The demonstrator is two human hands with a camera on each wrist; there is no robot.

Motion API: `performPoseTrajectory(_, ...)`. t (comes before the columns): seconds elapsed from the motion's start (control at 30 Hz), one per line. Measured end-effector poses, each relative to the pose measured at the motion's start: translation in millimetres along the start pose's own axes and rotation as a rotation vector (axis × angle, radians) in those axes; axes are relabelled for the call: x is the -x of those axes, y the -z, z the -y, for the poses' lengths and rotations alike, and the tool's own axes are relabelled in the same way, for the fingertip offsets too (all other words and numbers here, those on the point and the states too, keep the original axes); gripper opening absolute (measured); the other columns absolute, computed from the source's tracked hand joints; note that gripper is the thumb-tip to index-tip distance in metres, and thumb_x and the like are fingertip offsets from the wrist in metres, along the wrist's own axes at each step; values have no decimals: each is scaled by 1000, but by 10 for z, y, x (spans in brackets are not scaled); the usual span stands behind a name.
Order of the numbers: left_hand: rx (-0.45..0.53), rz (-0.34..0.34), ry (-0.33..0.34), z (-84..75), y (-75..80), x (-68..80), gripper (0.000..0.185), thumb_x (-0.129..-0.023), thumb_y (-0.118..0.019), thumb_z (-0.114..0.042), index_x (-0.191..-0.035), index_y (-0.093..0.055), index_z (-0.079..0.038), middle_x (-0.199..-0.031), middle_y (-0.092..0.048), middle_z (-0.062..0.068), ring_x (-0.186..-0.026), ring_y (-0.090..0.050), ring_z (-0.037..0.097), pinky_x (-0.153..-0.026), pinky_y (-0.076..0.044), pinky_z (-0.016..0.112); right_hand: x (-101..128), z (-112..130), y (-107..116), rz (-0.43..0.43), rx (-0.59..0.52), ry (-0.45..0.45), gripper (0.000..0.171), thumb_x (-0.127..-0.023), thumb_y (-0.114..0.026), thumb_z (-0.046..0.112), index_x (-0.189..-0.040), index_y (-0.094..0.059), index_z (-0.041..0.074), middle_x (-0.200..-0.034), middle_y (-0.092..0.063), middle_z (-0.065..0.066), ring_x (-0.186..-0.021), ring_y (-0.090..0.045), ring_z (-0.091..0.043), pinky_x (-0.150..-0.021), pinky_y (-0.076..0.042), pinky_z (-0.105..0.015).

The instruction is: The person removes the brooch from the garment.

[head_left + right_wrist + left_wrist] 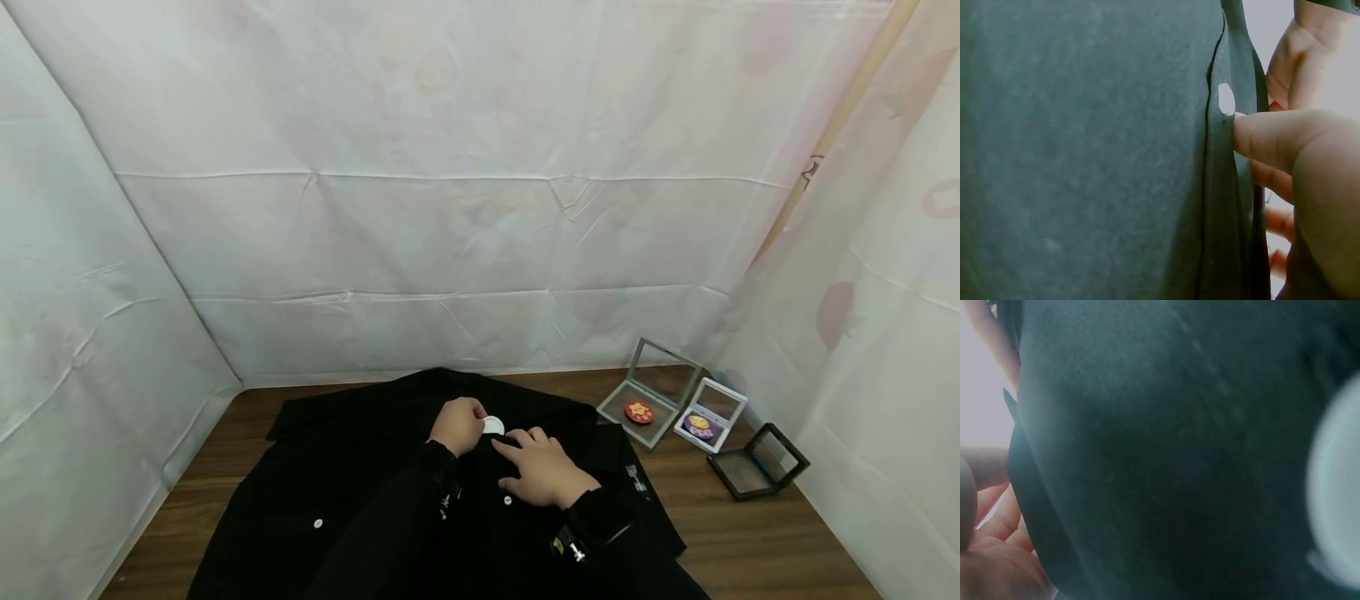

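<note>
A black shirt [375, 475] lies spread out, with white buttons down its front. My left hand [459, 425], fingertips bent together, holds the rim of a white round disc [492, 426] on the shirt's upper middle. Dark cloth fills most of the left wrist view and hides the disc there; a blurred white round thing [1341, 487] looms at the right edge. Just right of the disc, my right hand [546, 469] rests on the shirt with fingers spread. Its thumb [1266, 134] touches the button strip beside a white button [1227, 99] in the right wrist view.
To the right, a grey case [611, 407] stands with its lid up, holding a red-orange round piece [639, 412]. Next to it is a white case [731, 421] with a purple-and-yellow piece [700, 427], then an empty black case [738, 475]. White curtains enclose the wooden table [772, 554].
</note>
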State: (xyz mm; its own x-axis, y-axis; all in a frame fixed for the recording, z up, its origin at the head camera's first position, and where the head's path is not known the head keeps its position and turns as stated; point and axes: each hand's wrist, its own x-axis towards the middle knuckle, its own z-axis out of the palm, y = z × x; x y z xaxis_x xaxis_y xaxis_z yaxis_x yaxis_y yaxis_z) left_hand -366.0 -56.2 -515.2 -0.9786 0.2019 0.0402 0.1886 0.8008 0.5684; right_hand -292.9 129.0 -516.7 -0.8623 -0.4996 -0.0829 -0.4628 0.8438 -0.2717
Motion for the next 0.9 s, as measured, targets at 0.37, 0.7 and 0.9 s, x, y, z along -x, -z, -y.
performPoseTrajectory(0.37,-21,-33,-3,205,135,25,12,-94,-68,-3,-85,-71,-10,-79,-64,0,-67,-57,15,-66,-52,35,-12,-30,-78,-21,-2,-9,61,-101,-65,45,-156,-48,26,-158,-42,-7,-137,-40,-32,-108,-37,-53)
performPoseTrajectory(0.7,15,-18,-9,179,285,91,10,-94,-68,-4,-86,-70,-9,-79,-64,-1,-66,-57,14,-64,-51,33,-11,-55,-99,-22,2,-7,61,-100,-65,46,-156,-48,28,-158,-42,-6,-138,-40,-32,-110,-36,-54)
performPoseTrajectory(0.9,101,-24,-3,159,445,153,6,-98,-64,-6,-94,-69,-7,-83,-63,1,-70,-57,16,-67,-50,35,16,-8,-48,-22,-27,-10,58,-100,-67,42,-154,-52,25,-157,-44,-8,-137,-41,-33,-109,-36,-55)
